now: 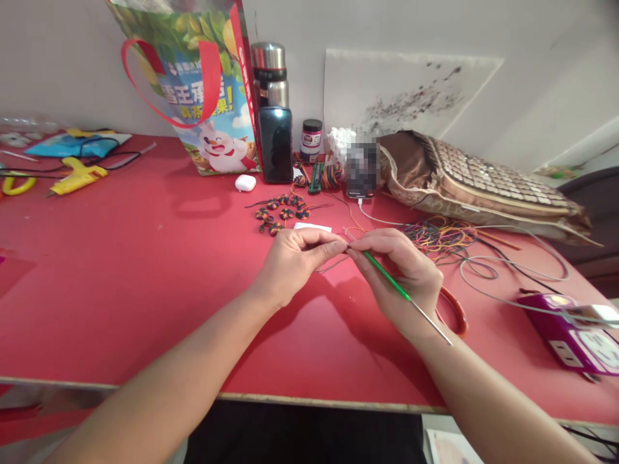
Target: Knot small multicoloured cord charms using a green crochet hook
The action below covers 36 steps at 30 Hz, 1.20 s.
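In the middle of the table, my two hands meet at the fingertips. My right hand [403, 267] is closed round a crochet hook [387, 274] with a green grip; its bare metal shaft points back toward my wrist, and its front tip is hidden by the fingers. Thumb and forefinger of my left hand [293, 261] pinch a thin piece of yarn [331, 265], mostly covered by the fingers. Just beyond lie several small dark multicoloured knotted pieces [286, 213]. A loose tangle of multicoloured yarn [442, 236] lies to the right of my right hand.
Behind stand a shopping bag [217, 129], a steel flask [269, 71], a dark phone [276, 145], a jar [311, 140] and a second phone [361, 171] on a cable. A cushion [478, 177] and a purple power strip [565, 328] are right; a yellow glue gun [77, 177] is left.
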Each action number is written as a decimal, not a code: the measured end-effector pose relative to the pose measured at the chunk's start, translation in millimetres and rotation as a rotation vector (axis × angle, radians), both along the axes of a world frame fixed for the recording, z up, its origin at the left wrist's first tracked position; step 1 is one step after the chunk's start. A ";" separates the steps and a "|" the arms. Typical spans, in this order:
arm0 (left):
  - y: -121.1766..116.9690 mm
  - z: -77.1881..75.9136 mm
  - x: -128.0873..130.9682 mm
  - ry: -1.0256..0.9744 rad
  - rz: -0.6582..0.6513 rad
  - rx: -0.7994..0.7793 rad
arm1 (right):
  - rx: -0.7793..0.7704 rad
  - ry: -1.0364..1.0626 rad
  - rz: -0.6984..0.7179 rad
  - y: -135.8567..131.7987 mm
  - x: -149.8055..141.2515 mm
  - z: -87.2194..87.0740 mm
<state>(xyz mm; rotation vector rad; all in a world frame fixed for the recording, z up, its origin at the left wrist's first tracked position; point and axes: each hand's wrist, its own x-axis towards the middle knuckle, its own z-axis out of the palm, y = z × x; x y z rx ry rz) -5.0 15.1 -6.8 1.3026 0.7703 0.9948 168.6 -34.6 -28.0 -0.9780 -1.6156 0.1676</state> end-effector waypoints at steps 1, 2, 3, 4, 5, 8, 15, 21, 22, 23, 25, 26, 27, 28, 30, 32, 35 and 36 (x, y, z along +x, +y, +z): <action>0.3 -0.3 0.2 -0.041 -0.024 -0.047 | -0.002 -0.003 0.000 -0.1 -0.5 0.2; 0.8 -1.0 0.2 -0.083 -0.058 -0.096 | -0.003 -0.008 0.000 -0.2 -0.9 0.5; 1.4 -1.9 0.1 -0.120 -0.097 -0.143 | -0.002 -0.013 0.002 -0.5 -1.2 0.7; 2.1 -2.9 -0.1 -0.150 -0.135 -0.182 | 0.001 -0.017 0.007 -0.9 -1.5 1.0; 3.1 -3.8 -0.7 -0.169 -0.171 -0.213 | 0.007 -0.021 0.014 -1.3 -1.6 1.4; 7.1 -4.4 -4.1 -0.151 -0.256 -0.215 | 0.025 -0.030 0.048 -2.9 -1.4 2.7; 14.5 6.5 -14.7 0.108 -0.311 0.139 | -0.002 -0.034 0.098 -2.1 2.1 4.7; 16.6 -2.3 -12.5 0.059 -0.338 0.144 | -0.023 -0.040 0.163 -0.7 3.3 4.9; 16.7 -4.8 -11.6 0.054 -0.330 0.118 | -0.017 -0.049 0.163 -0.9 3.3 5.0; 16.6 -6.9 -10.7 0.043 -0.324 0.084 | -0.013 -0.057 0.157 -1.1 3.3 5.2; 16.0 -9.6 -9.0 0.019 -0.318 0.006 | -0.008 -0.065 0.142 -1.4 3.3 5.7; 15.5 -10.1 -8.2 0.010 -0.318 -0.032 | -0.007 -0.064 0.136 -1.5 3.3 6.0; 14.9 -9.9 -7.4 0.006 -0.317 -0.063 | -0.007 -0.062 0.128 -1.6 3.2 6.2; 14.2 -9.4 -6.5 0.001 -0.309 -0.084 | -0.007 -0.061 0.117 -1.7 3.1 6.5; 12.7 -7.5 -4.9 -0.022 -0.277 -0.099 | -0.003 -0.065 0.085 -1.9 3.0 6.6; 10.8 -5.5 -3.2 -0.070 -0.238 -0.113 | 0.006 -0.073 0.045 -2.3 2.9 6.4; 7.3 -4.0 -0.9 -0.132 -0.216 -0.210 | 0.013 -0.077 -0.009 -3.0 2.6 5.9; 6.2 -4.0 -0.1 -0.154 -0.213 -0.262 | 0.014 -0.073 -0.022 -3.2 2.3 5.8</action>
